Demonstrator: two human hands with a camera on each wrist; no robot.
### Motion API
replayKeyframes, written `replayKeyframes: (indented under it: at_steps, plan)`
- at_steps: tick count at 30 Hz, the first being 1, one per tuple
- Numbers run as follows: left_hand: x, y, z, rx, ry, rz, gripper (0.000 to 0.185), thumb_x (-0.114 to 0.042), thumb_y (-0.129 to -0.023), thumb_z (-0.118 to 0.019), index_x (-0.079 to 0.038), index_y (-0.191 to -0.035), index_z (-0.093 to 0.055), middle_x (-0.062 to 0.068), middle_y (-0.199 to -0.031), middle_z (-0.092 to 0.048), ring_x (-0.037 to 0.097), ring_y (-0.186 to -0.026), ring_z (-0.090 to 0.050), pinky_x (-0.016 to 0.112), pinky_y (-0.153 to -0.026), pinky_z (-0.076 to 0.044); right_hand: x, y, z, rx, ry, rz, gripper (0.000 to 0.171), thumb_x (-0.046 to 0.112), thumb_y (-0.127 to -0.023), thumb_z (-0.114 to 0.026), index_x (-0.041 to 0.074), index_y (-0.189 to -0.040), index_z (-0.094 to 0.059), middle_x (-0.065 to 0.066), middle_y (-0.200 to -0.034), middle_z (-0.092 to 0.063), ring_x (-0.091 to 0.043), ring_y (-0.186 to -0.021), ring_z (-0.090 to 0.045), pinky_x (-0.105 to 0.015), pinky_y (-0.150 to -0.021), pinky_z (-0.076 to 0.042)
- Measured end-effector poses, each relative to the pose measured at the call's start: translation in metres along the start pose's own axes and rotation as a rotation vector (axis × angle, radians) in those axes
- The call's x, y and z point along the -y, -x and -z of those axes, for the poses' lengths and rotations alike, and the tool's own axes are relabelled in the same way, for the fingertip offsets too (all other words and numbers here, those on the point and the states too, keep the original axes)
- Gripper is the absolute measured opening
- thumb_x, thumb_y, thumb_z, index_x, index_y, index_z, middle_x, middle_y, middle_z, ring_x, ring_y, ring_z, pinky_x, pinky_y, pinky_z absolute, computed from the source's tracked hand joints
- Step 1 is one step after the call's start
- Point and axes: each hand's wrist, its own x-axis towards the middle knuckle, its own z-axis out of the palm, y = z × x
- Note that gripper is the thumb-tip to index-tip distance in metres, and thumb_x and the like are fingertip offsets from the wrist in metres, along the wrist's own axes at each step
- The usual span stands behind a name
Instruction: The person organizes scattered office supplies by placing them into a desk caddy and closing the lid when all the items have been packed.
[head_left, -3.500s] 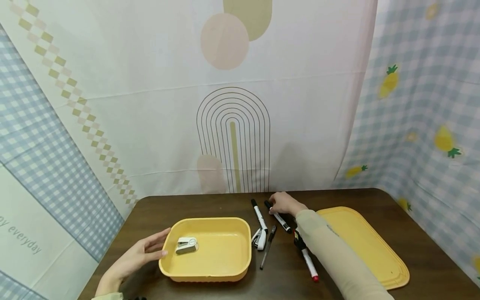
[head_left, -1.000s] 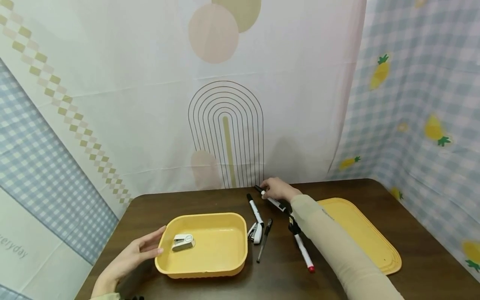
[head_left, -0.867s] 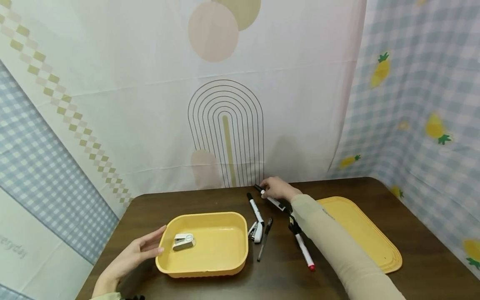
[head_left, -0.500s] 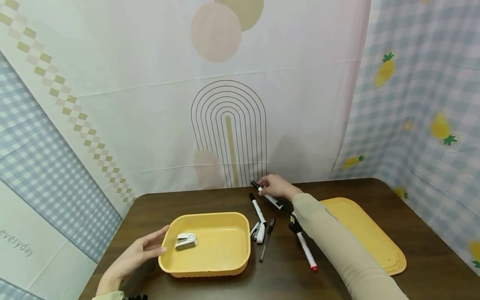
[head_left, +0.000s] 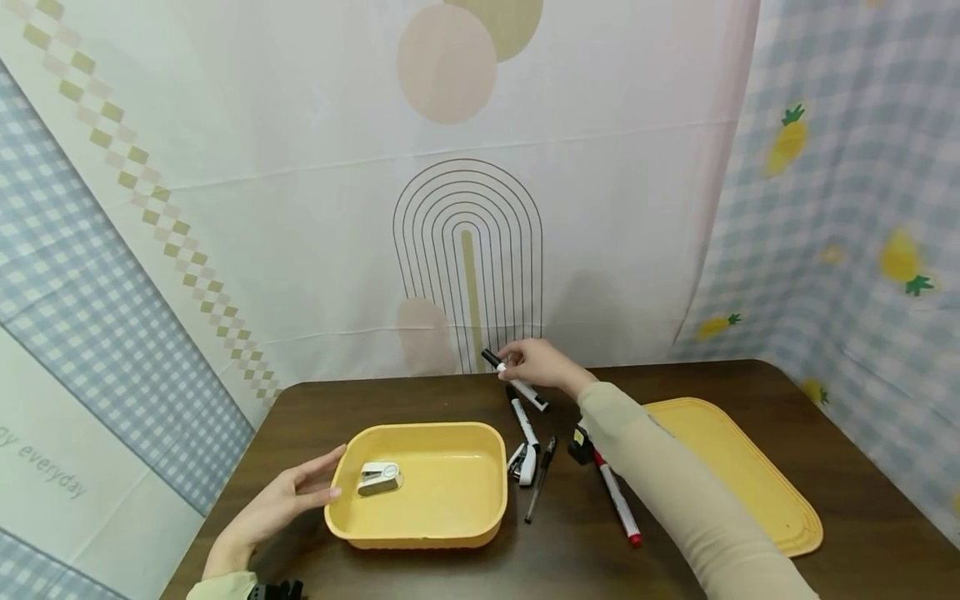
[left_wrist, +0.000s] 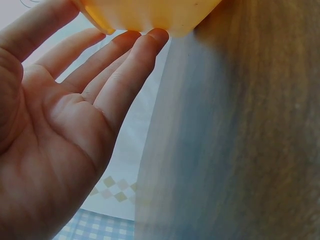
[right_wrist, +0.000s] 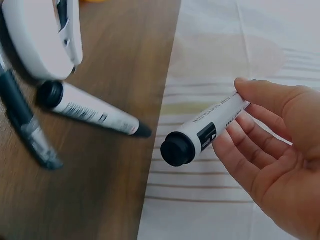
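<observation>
Now right hand (head_left: 545, 364) pinches marker (right_wrist: 204, 132), shifted leftward, seemingly free to carry; left hand (head_left: 279, 507), fingers extended, touches yellow bin (head_left: 446, 500).

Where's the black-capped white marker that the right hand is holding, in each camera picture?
Head: the black-capped white marker is slightly right of and below center, in the right hand.
Left wrist: not in it.
Right wrist: just right of center, one black end toward the camera.
Shared landmark: the brown wooden tabletop, visible in all three views.
</observation>
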Motion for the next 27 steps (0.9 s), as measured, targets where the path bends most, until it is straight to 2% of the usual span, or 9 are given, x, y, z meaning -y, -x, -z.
replayKeyframes:
  at_steps: [6,13,21,27]
  plan:
    - [-0.002,-0.001,0.000,-0.018,-0.030,0.015,0.071,-0.013,-0.102,-0.061,0.003,-0.159,-0.021,0.031,-0.159,-0.023,0.042,-0.136,-0.044,0.021,-0.097,-0.046,0.015,-0.003,-0.001,0.005,-0.051,0.038,0.038,0.020,-0.095,-0.072,0.004,-0.129,-0.066,-0.004,-0.099,-0.068,-0.015,-0.078,-0.063,-0.031,-0.067,-0.055]
    - [-0.002,0.000,-0.001,-0.023,-0.036,0.028,0.072,-0.014,-0.102,-0.061,0.004,-0.159,-0.019,0.032,-0.158,-0.025,0.046,-0.139,-0.039,0.019,-0.097,-0.045,0.032,-0.004,-0.006,0.016,-0.137,0.043,0.039,0.021,-0.095,-0.073,0.004,-0.129,-0.066,-0.004,-0.102,-0.069,-0.015,-0.082,-0.065,-0.041,-0.075,-0.058]
    - [-0.011,0.001,0.001,-0.009,-0.074,0.001,0.072,-0.013,-0.101,-0.062,0.009,-0.156,-0.020,0.033,-0.159,-0.019,0.050,-0.141,-0.029,0.017,-0.097,-0.043,0.051,-0.009,-0.010,0.019,-0.123,0.086,0.039,0.022,-0.095,-0.072,0.003,-0.129,-0.067,-0.005,-0.106,-0.070,-0.014,-0.080,-0.064,-0.046,-0.077,-0.058]
    - [-0.014,0.001,-0.002,0.017,-0.087,-0.001,0.072,-0.013,-0.102,-0.060,0.011,-0.155,-0.019,0.033,-0.159,-0.019,0.051,-0.141,-0.029,0.016,-0.098,-0.043,0.062,-0.011,-0.017,0.037,-0.113,0.099,0.038,0.023,-0.095,-0.072,0.005,-0.128,-0.068,-0.004,-0.106,-0.071,-0.013,-0.079,-0.065,-0.042,-0.075,-0.058]
